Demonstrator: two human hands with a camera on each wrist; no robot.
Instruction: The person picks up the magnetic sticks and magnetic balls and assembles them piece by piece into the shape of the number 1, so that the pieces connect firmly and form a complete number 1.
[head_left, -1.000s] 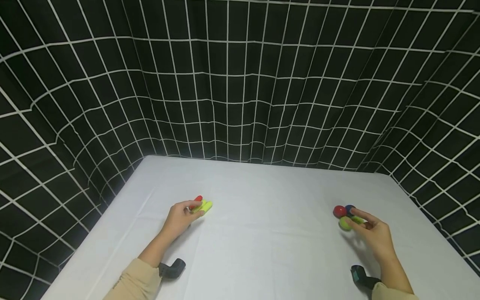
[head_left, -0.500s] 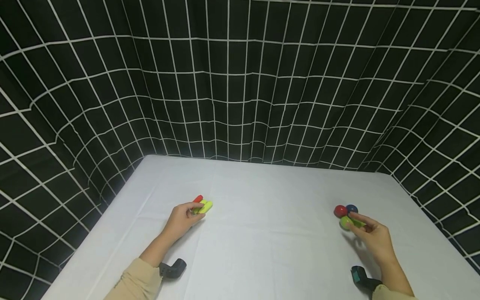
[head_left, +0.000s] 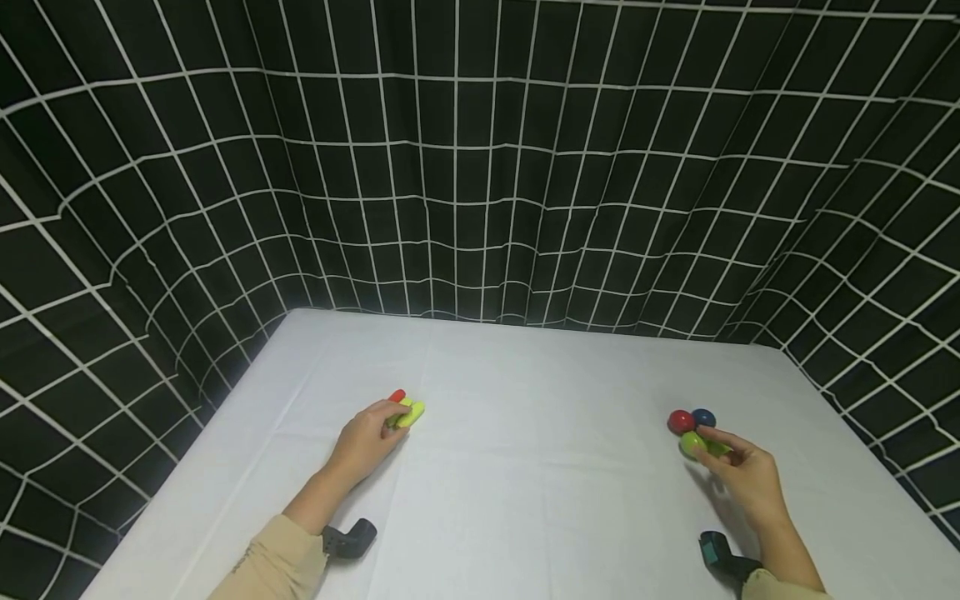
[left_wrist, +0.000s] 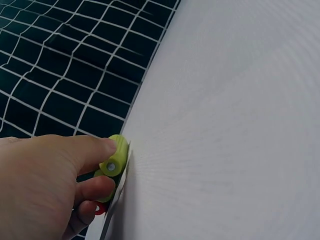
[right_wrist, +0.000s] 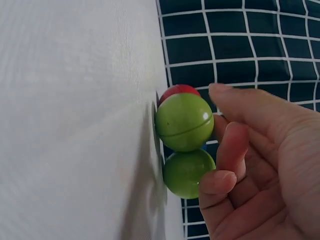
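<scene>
On the left of the white table, my left hand (head_left: 366,440) pinches a yellow-green cylinder (left_wrist: 116,159). Its thumb overlaps the near end, which has a small metallic disc. A second yellow-green cylinder shows partly beneath, and a red one (head_left: 396,396) lies on the far side. My right hand (head_left: 750,479) hovers at a cluster of small balls, fingers loosely bent. Closest to its thumb is one green ball (right_wrist: 184,122); another green ball (right_wrist: 186,174) lies by its lower fingers. A red ball (head_left: 681,422) and a blue ball (head_left: 703,418) touch the cluster's far side.
The white table (head_left: 517,467) runs between the two groups. A black curtain with a white grid (head_left: 487,167) rises behind it and along both sides. Dark wrist mounts (head_left: 351,540) hang beneath the sleeves.
My left hand has edged forward, fingers closing round the yellow-green cylinder. The right forefinger has drawn back from the blue ball toward the near green one. The balls have barely shifted.
</scene>
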